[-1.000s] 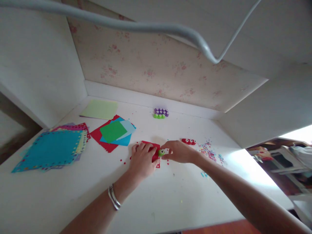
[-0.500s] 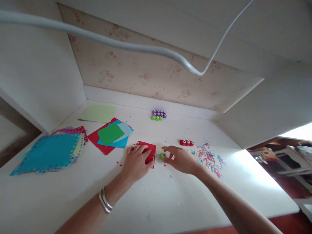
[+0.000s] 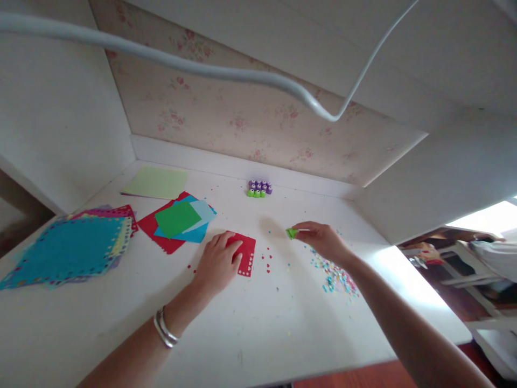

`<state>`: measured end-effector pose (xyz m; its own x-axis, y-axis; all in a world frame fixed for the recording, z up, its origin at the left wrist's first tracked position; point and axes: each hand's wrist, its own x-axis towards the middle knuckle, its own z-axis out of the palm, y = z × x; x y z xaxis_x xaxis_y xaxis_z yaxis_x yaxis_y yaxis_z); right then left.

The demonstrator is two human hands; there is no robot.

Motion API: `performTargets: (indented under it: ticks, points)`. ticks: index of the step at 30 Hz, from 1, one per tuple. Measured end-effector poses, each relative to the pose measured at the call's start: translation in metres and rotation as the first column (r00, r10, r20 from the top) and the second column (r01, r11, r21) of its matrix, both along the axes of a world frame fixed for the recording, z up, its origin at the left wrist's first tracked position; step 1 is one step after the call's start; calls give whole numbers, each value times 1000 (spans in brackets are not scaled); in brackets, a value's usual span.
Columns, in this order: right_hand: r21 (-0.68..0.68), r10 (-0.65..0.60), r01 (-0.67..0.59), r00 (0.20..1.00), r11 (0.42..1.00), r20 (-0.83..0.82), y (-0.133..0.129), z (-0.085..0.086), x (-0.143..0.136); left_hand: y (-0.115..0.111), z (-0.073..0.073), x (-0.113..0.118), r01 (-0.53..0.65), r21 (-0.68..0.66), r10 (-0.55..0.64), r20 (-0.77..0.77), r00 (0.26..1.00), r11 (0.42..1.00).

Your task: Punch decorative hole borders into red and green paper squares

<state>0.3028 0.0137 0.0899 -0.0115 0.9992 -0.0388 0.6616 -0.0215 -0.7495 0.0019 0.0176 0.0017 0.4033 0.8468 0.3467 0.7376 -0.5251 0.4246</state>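
Note:
My left hand (image 3: 217,262) lies flat on a small red paper square (image 3: 245,254) whose right edge has punched holes, pinning it to the white desk (image 3: 258,334). My right hand (image 3: 323,241) is lifted a little above the desk to the right and pinches a small green paper punch (image 3: 291,233) between its fingertips. Tiny red cut-outs (image 3: 266,260) lie scattered between the two hands. A heap of coloured confetti (image 3: 335,275) sits just below my right wrist.
A cluster of purple and green punches (image 3: 259,188) stands near the back wall. Left of my hands lie a pile of red, blue and green sheets (image 3: 177,221), a pale green sheet (image 3: 155,182) and a stack of punched sheets (image 3: 64,245). A grey cable (image 3: 194,67) hangs overhead.
My right hand has lifted the green punch off the red paper's edge and carried it right and away. The left hand stays on the paper. The red punches are no longer visible.

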Motion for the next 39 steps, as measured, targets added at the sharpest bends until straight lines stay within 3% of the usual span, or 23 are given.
performTargets:
  ticks: [4, 11, 19, 24, 27, 30, 35, 39]
  points:
    - [87, -159, 143, 962, 986, 223, 22, 13, 46, 0, -3, 1, -8, 11, 8, 2, 1000, 1000]
    - [82, -78, 36, 813, 996, 577, 50, -4, 95, 0, -4, 1, -20, 3, 20, -9, 1000, 1000]
    - [25, 5, -27, 774, 999, 633, 51, -31, 110, 0, -2, 1, -20, -25, 20, 0, 1000, 999]
    - [17, 37, -61, 776, 998, 630, 49, -22, 112, 1, -2, 2, -17, -26, 17, 15, 1000, 1000]
    - [85, -27, -35, 770, 996, 638, 59, -6, 103, -1, 1, 2, -71, -10, 71, -12, 997, 997]
    - [141, -70, -26, 770, 990, 634, 76, -1, 76, -6, 6, 1, -187, 13, 187, -93, 978, 982]
    - [127, 60, -178, 777, 976, 626, 110, -23, -1, -16, 11, -1, -248, -4, 243, -193, 951, 969]
    - [102, 129, -251, 755, 962, 643, 145, -40, -45, -11, 5, -5, -219, -75, 209, -123, 970, 973]
